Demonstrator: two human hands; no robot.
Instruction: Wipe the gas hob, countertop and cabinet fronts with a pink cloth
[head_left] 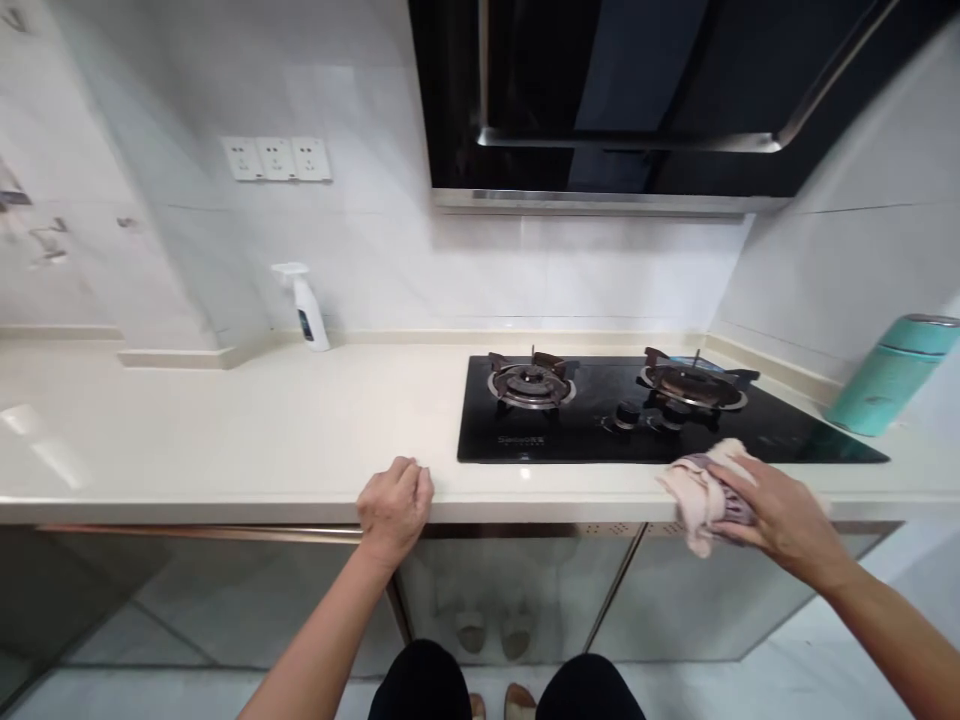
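My right hand (780, 515) grips a crumpled pinkish-white cleaning cloth (705, 495) at the counter's front edge, just in front of the stove. Part of the cloth hangs over that edge. My left hand (397, 505) is closed in a fist and rests on the edge of the cream countertop (300, 430), left of the stove; nothing shows in it. The black glass gas stove (585, 440) has a left burner (532, 385), a right burner (691, 385) and two knobs between them.
A white spray bottle (309, 310) stands against the back wall. At the far right is a turquoise thermos (889, 380). The black range hood (615, 100) hangs over the stove. Glass-fronted cabinets (517, 590) lie below the counter.
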